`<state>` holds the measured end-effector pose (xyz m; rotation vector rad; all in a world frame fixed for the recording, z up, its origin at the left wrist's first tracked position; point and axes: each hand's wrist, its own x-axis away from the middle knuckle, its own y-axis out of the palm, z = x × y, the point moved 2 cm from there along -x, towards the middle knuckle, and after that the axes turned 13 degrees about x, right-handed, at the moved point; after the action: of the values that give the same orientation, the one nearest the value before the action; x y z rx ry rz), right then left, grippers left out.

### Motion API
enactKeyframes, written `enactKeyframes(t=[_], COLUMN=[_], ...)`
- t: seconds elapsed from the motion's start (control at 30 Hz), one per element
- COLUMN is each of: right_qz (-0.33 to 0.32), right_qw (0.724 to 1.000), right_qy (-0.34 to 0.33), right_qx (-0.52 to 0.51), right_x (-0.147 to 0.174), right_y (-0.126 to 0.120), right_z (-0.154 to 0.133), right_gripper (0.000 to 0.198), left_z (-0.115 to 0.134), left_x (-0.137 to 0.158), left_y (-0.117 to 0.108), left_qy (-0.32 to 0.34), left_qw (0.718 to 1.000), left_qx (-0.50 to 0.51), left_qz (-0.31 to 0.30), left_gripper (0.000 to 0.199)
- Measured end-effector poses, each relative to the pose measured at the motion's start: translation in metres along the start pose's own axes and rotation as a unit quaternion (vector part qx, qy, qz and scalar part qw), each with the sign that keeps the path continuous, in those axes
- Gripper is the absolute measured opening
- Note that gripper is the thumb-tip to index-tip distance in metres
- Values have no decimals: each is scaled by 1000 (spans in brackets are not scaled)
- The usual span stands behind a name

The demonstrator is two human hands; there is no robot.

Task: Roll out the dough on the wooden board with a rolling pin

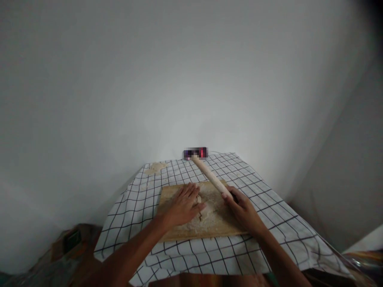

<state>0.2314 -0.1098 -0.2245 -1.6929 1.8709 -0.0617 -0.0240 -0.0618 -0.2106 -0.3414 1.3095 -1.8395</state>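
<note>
Your right hand (239, 205) is wrapped round the pin (211, 175), which points to 11 o'clock. Your left hand (186, 206) lies flat, gripping nothing, on what looks like dough (199, 199), mid-board (233, 229). Press evenly with your palm.

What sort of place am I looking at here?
Probably a home, perhaps a corner used as a kitchen: a wooden board dusted with what looks like flour lies on a checked tablecloth, and the right hand holds a rolling pin.
</note>
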Motion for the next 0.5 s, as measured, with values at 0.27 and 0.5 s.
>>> enactKeyframes(t=[0.27, 0.5], right_qz=[15, 36], right_qw=[999, 999], right_qy=[24, 21], right_qx=[-17, -16], right_x=[3, 2], right_y=[4, 2], right_z=[4, 1], right_gripper=[54, 57], left_z=[7, 24], left_x=[-7, 14], left_y=[-45, -16], left_qy=[-44, 9], left_qw=[988, 996], left_qx=[78, 52], left_qz=[124, 76], left_gripper=[42, 22])
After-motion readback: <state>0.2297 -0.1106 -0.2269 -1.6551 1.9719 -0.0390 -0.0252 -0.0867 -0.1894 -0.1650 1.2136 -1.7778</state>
